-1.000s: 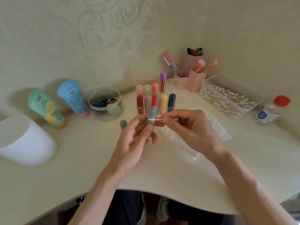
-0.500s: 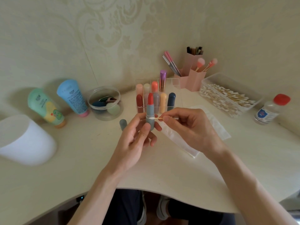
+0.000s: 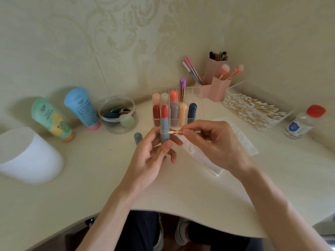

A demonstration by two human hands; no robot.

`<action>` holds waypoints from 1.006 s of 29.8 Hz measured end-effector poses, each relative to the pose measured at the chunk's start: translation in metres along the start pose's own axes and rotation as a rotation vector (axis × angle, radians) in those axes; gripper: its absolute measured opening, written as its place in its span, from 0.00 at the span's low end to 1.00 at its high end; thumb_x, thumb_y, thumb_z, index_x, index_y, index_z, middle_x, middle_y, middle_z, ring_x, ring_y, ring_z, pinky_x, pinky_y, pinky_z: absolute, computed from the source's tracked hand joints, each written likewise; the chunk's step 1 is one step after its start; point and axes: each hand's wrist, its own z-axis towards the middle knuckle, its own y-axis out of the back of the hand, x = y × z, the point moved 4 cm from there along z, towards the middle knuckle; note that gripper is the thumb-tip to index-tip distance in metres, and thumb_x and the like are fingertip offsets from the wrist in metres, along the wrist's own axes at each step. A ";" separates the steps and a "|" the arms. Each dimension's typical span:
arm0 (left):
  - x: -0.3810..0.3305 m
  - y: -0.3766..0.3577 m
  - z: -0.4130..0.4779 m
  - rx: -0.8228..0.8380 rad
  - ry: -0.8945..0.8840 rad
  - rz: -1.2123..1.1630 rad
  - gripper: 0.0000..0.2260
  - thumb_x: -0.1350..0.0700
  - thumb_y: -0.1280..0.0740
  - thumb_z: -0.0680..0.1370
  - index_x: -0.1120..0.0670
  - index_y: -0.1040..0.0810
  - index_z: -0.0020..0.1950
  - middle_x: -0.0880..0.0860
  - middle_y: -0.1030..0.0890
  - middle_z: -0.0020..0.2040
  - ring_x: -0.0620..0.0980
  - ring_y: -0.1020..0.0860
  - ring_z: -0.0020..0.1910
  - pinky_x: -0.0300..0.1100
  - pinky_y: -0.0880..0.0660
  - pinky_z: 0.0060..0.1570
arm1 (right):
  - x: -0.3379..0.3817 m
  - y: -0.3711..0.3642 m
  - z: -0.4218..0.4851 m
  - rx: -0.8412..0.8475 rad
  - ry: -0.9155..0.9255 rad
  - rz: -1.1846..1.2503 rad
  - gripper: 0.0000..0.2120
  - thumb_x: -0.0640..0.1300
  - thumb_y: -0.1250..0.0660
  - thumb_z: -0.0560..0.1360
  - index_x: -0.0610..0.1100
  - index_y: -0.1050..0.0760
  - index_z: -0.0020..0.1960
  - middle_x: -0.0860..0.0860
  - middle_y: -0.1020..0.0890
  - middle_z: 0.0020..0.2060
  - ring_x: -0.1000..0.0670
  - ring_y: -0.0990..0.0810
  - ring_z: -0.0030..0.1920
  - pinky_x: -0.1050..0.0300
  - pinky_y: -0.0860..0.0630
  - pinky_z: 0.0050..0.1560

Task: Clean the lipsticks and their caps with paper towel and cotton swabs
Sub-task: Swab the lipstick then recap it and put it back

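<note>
The left hand [image 3: 150,160] is gripping a lipstick [image 3: 164,125] upright, thumb curling across the front of the lower tube and fingertips wrapping round behind it, so the red bullet is standing clear above the fingers. The right hand [image 3: 217,144] is pinching a swab [image 3: 176,132] between thumb and forefinger, the other fingers loosely curling beneath; the white tip is reaching out past those fingertips and touching the tube's right side just above the left thumb, where the collar seems to be sitting. The cap [image 3: 138,138] is standing on the desk just beyond the left fingertips, apart from them. A towel [image 3: 243,142] is lying flat under and behind the right knuckles, and it is looking unmarked, though the frame is too soft to be sure. Beyond both sets of fingertips the other lipsticks [image 3: 182,114] are waiting, capped, in a clear rack [image 3: 198,95]. Judging from this, the task is looking early — one lipstick is being swabbed, its cap is not yet being handled, and the rest are showing no sign either way of cleaning. What seems to be remaining: finishing this tube, wiping the cap, recapping, then working through the rack — with a full box [image 3: 233,87] of fresh swabs well beyond the right fingers.
</note>
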 end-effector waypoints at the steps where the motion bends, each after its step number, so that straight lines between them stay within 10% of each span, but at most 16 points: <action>1: 0.000 0.000 0.000 -0.006 0.001 -0.006 0.11 0.59 0.36 0.83 0.59 0.27 0.65 0.54 0.16 0.52 0.54 0.21 0.36 0.36 0.24 0.43 | 0.000 0.001 0.000 -0.007 0.000 -0.001 0.07 0.42 0.29 0.82 0.49 0.13 0.53 0.42 0.16 0.37 0.39 0.26 0.34 0.41 0.30 0.37; 18: 0.007 0.001 -0.001 0.028 0.021 -0.021 0.12 0.57 0.40 0.85 0.58 0.25 0.67 0.54 0.19 0.52 0.52 0.22 0.45 0.37 0.25 0.41 | 0.002 -0.001 -0.001 0.006 0.012 -0.029 0.07 0.40 0.29 0.81 0.49 0.13 0.54 0.43 0.19 0.34 0.45 0.30 0.32 0.52 0.33 0.35; 23: 0.008 0.005 -0.001 -0.017 0.030 0.012 0.07 0.55 0.32 0.82 0.52 0.19 0.59 0.62 0.20 0.48 0.53 0.21 0.46 0.63 0.23 0.56 | 0.001 -0.004 -0.001 0.005 0.015 -0.030 0.07 0.40 0.29 0.82 0.48 0.13 0.56 0.46 0.19 0.34 0.44 0.28 0.33 0.48 0.30 0.36; 30: 0.010 0.004 0.001 -0.034 0.008 -0.028 0.11 0.59 0.33 0.81 0.58 0.28 0.63 0.56 0.15 0.51 0.53 0.19 0.41 0.37 0.25 0.45 | -0.002 -0.008 -0.002 0.015 -0.004 -0.029 0.08 0.43 0.30 0.82 0.48 0.13 0.58 0.54 0.13 0.40 0.44 0.19 0.37 0.42 0.23 0.42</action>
